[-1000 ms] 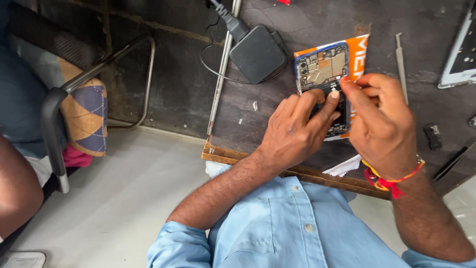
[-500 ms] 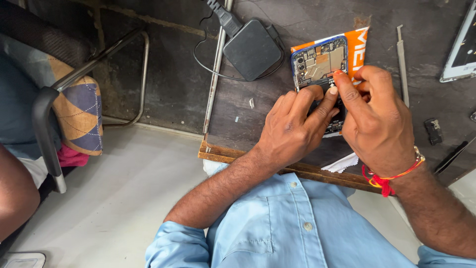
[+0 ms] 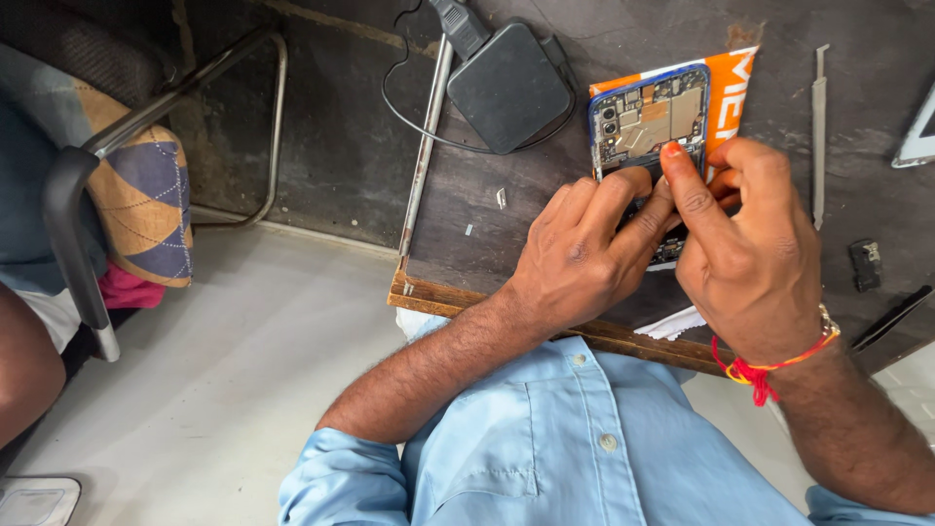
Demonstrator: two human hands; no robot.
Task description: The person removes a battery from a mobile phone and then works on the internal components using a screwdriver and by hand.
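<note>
Opened phone (image 3: pixel 651 119) is pinned flat on the dark worktable (image 3: pixel 487 224), lying on an orange packet (image 3: pixel 729 83). Left hand (image 3: pixel 584 258) is curled, fingers (image 3: pixel 623 190) pressed on the phone's lower half. Right hand (image 3: pixel 750 253) is bent over it too, index tip (image 3: pixel 672 154) touching the exposed board; whether anything is pinched can't be told. Black charger (image 3: pixel 506 88) sits beyond the left fingers. Thin metal tool (image 3: pixel 819 127) lies just past the right knuckles.

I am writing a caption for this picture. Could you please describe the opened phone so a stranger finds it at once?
On the dark worktable, right of the black charger block, lies the opened phone on an orange packet. Both hands touch its lower end. Only it has a blue frame and bare circuit parts.
</note>
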